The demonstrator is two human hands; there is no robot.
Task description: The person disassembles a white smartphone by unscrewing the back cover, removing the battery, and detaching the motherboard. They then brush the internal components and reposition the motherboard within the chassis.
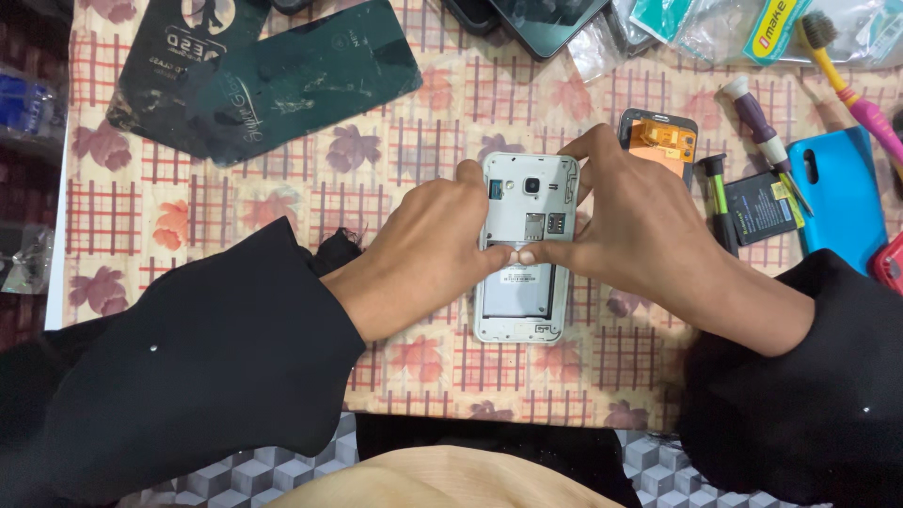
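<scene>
Centre of frame: white phone (525, 246) lies back-up on the bench (235, 202), cover off. Left hand (428, 256) and right hand (649, 230) grip its sides, thumbs pressing mid-body. Looks light, stiff, fragile inside; hold by the edges. Screwdriver (758, 132) upper right.

Both arms reach in from below in black sleeves, forearms angled inward. The left hand (428, 249) and right hand (635, 226) lie knuckles up, facing each other, thumb tips meeting in the middle. The right forefinger arches forward, each grip loosely curled.
</scene>
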